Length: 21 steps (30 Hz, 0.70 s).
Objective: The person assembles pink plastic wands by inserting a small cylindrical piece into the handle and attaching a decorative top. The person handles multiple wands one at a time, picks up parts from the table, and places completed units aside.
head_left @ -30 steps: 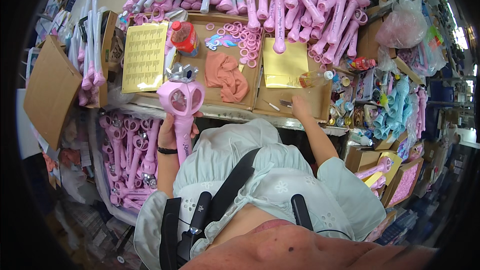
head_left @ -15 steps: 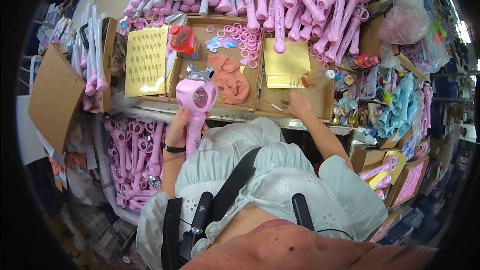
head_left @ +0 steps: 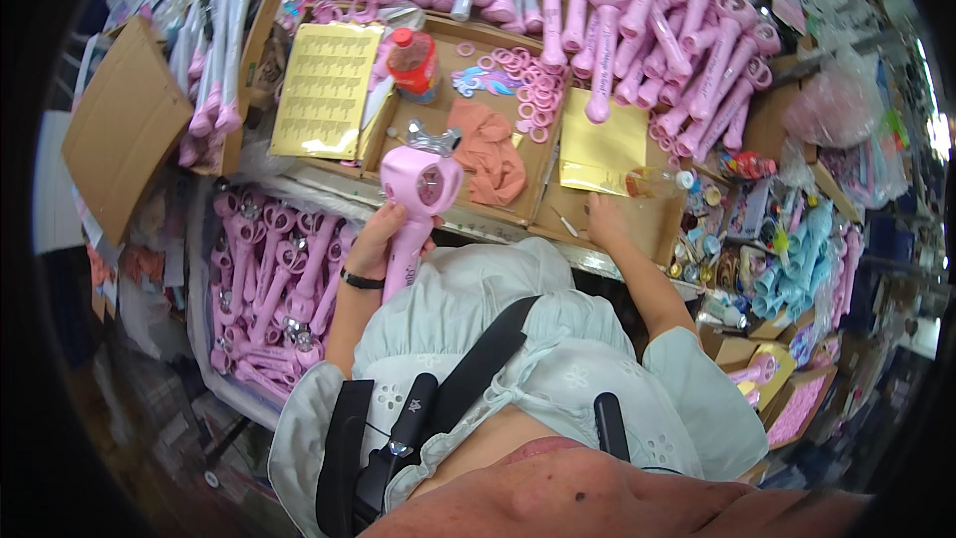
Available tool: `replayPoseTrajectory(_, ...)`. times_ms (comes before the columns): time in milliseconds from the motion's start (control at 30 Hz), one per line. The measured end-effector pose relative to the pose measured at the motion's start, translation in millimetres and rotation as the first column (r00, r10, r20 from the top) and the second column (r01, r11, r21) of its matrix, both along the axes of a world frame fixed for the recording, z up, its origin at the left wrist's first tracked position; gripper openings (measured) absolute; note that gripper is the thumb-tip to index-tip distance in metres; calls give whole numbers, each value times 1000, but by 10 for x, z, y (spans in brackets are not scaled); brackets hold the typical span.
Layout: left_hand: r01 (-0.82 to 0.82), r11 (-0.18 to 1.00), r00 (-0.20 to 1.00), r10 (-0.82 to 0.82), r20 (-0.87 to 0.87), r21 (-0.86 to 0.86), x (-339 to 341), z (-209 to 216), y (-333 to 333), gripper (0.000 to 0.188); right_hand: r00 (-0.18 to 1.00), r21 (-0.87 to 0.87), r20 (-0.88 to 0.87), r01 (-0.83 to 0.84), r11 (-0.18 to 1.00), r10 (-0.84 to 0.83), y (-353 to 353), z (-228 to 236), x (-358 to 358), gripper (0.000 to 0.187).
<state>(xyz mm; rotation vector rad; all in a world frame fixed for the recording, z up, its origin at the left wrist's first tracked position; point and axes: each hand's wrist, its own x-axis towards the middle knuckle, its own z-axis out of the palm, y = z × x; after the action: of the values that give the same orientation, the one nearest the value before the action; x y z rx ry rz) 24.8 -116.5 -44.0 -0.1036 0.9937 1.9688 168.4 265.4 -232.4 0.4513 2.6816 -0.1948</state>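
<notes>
My left hand (head_left: 374,241), with a dark band at its wrist, is closed round the handle of a pink toy wand (head_left: 419,179). The wand stands nearly upright, its round windowed head topped by a silver crown. Over the right part of a shallow cardboard tray (head_left: 543,216), my right hand (head_left: 606,222) looks closed, fingers together; what they hold is hidden. Its fingertips are by the lower edge of a yellow sheet (head_left: 600,144). Just left of them lies a small thin white tool (head_left: 568,226). An orange-pink cloth (head_left: 488,154) lies in the tray's left part.
Pink rings (head_left: 538,105) and a red-capped bottle (head_left: 413,66) are in the tray. Piled wands (head_left: 687,40) line the far side. A clear bottle (head_left: 657,181) lies right of my right hand. More wands fill a lined bin (head_left: 264,289) at lower left.
The whole view has shifted, putting the table things further right. My right hand has moved slightly left, closer to the thin white tool. My left hand still grips the wand.
</notes>
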Motion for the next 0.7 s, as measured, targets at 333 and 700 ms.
replayPoseTrajectory(333, -12, 998, 1000, 11, 29, 57, -19, -6, -17, 41, 998, -19, 2, -70, 997, 70, -31, 286, 35, 48)
replayPoseTrajectory(700, -15, 1000, 999, 14, -45, -15, -2, -27, -22, 50, 965, -56, -126, 224, 973, -230, -27, 93, 53, 37)
